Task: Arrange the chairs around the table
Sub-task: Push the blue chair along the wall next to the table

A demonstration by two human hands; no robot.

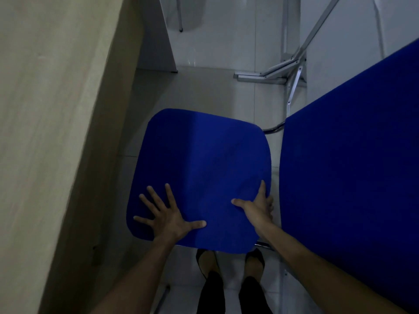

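A blue upholstered chair seat (204, 164) fills the middle of the view, seen from above, beside the pale wooden table (45, 109) on the left. My left hand (165, 214) lies flat on the seat's near left part with its fingers spread. My right hand (258, 207) grips the seat's near right edge, thumb on top and fingers curled round the side. A large blue padded panel (351, 177), the chair's back or a second chair, stands upright on the right. Chrome tube (275, 128) shows between seat and panel.
White tiled floor (226, 53) lies beyond the seat. Grey metal frame legs (292, 71) stand at the upper right, and another thin leg (180, 23) at the top. My feet in dark shoes (208, 261) stand just behind the seat.
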